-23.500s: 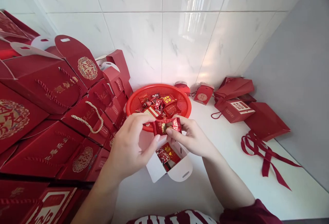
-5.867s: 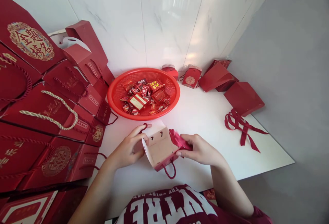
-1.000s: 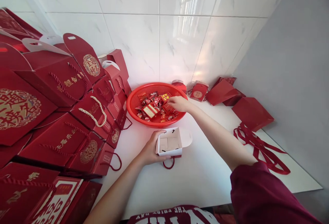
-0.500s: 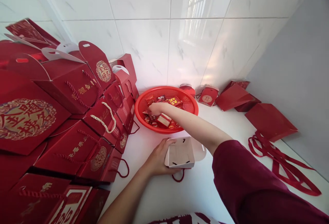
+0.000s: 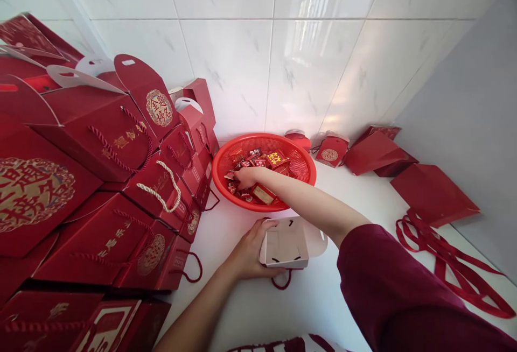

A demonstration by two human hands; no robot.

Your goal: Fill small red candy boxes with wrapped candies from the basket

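My left hand [image 5: 251, 252] grips the left side of a small gift box [image 5: 286, 241]. The box stands open toward me, its white inside showing nothing in it, with a dark red cord handle at the front and a pale flap to the right. Beyond it sits a red plastic basket [image 5: 304, 180] of wrapped sweets [image 5: 258, 162]. My right hand [image 5: 245, 177] reaches down into the basket's left part, fingers curled among the sweets. The fingertips are partly hidden, so what they hold cannot be made out.
Stacked red gift boxes [image 5: 121, 142] with cord handles fill the left side. Along the tiled wall at the back right stand a small red box [image 5: 332, 150] and folded red boxes [image 5: 371, 153]. A red ribbon [image 5: 452, 266] lies on the white surface at the right.
My right hand has shifted slightly right and down within the basket, its fingers still among the sweets. My left hand keeps the gift box in place. The view has tilted slightly.
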